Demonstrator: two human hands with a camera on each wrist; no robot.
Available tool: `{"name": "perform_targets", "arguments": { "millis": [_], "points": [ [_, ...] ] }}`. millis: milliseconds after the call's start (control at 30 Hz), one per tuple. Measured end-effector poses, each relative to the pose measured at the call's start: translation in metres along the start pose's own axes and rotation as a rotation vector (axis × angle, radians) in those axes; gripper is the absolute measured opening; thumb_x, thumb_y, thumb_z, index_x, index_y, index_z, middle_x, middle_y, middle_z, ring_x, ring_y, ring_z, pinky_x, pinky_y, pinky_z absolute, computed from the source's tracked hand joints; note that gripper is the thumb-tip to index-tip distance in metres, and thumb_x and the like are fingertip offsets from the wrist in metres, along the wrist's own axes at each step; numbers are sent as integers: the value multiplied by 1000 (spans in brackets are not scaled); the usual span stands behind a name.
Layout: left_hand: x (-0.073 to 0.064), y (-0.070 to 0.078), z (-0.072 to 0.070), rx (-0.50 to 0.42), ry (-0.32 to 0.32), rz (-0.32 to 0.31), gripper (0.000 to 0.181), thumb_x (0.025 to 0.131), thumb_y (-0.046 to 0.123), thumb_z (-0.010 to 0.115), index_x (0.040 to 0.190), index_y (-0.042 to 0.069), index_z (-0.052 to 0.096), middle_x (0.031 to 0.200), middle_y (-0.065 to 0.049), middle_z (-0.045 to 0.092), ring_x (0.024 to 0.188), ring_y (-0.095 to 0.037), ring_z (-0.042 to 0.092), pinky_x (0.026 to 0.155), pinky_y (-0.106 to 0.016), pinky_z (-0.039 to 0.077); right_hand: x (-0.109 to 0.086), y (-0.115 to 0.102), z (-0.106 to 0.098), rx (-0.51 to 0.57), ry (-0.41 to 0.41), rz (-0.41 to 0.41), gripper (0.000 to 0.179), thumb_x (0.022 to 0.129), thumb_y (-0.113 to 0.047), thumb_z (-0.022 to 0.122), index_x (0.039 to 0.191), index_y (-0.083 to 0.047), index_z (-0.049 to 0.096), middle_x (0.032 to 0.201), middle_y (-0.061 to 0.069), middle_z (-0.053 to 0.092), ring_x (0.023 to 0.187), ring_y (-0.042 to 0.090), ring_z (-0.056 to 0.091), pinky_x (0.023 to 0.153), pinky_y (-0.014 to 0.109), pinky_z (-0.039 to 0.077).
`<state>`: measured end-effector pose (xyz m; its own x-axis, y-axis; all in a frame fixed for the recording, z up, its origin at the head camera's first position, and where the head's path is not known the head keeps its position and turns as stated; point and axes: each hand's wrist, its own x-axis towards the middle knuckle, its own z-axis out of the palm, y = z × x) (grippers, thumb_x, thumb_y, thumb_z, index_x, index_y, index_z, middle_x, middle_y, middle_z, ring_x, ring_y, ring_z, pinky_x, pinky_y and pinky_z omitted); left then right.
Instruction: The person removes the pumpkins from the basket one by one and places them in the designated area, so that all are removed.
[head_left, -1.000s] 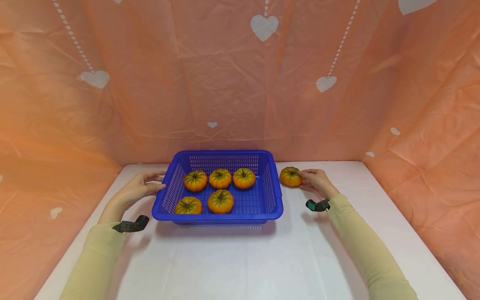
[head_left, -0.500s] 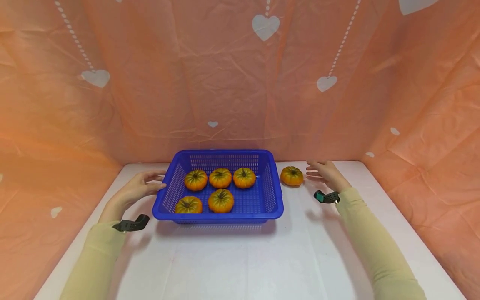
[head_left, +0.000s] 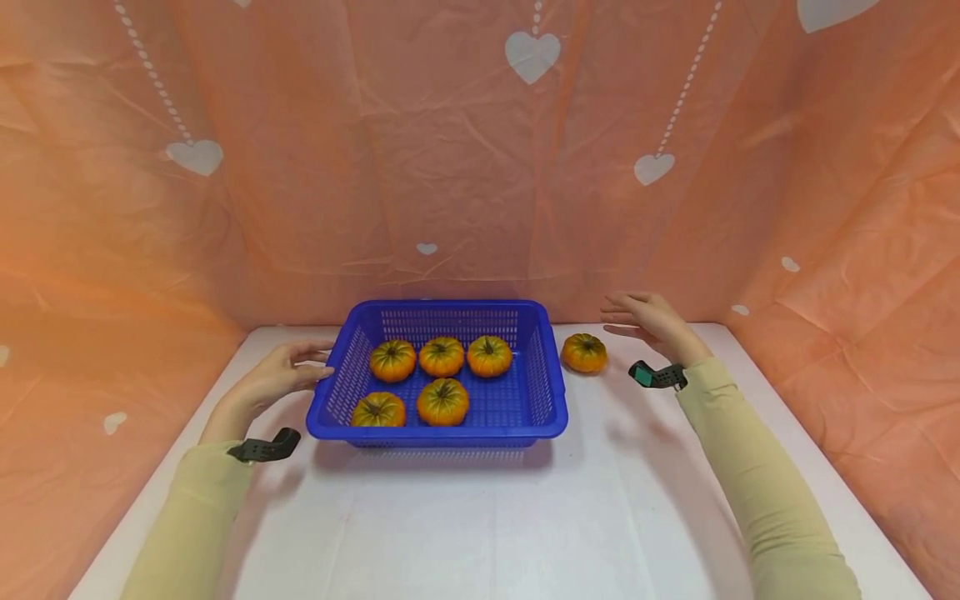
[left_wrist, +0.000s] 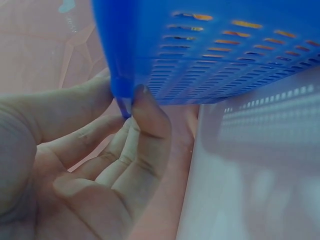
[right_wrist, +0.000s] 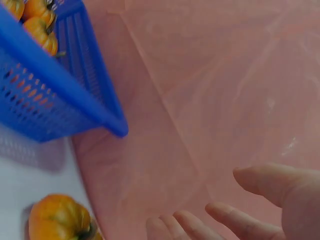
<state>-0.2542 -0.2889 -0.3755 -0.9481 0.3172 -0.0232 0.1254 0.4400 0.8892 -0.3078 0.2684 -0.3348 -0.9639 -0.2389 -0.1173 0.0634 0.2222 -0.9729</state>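
Observation:
My left hand [head_left: 273, 379] is at the left side of a blue plastic basket [head_left: 442, 432]. In the left wrist view, thumb and fingertips pinch the basket's rim [left_wrist: 114, 55] from both sides. Inside the basket sit several small orange pumpkins [head_left: 442, 402] with green-brown tops. Another small pumpkin [head_left: 584, 354] stands on the table just right of the basket. Above and to the right of it hovers my right hand [head_left: 651, 321], fingers extended and holding nothing. The right wrist view has that loose pumpkin [right_wrist: 60, 217] at lower left, apart from the fingers.
The white table [head_left: 480, 525] carries the basket near its back edge. Orange cloth with white hearts [head_left: 450, 167] hangs behind it and along both sides. Each wrist has a dark strap, such as the right one [head_left: 656, 376].
My right hand has let go of the loose pumpkin, drawn back to the right and then risen above it. The pumpkin stays in place, and the left hand has not moved.

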Motion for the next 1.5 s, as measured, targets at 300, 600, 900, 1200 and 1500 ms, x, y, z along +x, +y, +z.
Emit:
{"name": "perform_targets", "arguments": {
  "millis": [300,600,900,1200,1500],
  "points": [
    [-3,-2,2,-13,4,7,55,93,10,61,138,-12,38,127,-34,49,94,-19,65,80,-32,54,8,-16,19,25,-53,-17,64,102,-32,46,148,5,23,141,32,38,126,43,43,102,46,38],
    [-2,-3,0,-62,-22,6,57,94,8,60,139,-15,34,127,-36,47,92,-17,64,79,-32,55,16,-24,47,90,-169,-63,53,104,-22,43,145,8,28,142,32,36,127,43,42,102,47,38],
    [0,-5,-1,-24,-6,-18,58,93,10,63,139,-12,37,129,-34,47,96,-25,64,80,-33,54,24,-29,87,174,-238,-23,54,103,-17,43,146,9,23,143,33,34,129,46,37,103,49,36],
    [0,-3,1,-41,-11,-1,56,93,9,62,139,-12,37,128,-34,47,94,-21,64,80,-33,55,37,-25,111,167,-235,6,54,103,-19,42,144,12,26,142,35,34,130,45,35,103,46,38],
    [2,-1,0,-22,2,-21,55,93,10,62,138,-11,38,128,-33,48,94,-19,64,82,-31,54,49,-22,125,178,-197,62,52,102,-17,42,143,12,27,142,35,34,130,46,35,107,52,29]
  ]
}}
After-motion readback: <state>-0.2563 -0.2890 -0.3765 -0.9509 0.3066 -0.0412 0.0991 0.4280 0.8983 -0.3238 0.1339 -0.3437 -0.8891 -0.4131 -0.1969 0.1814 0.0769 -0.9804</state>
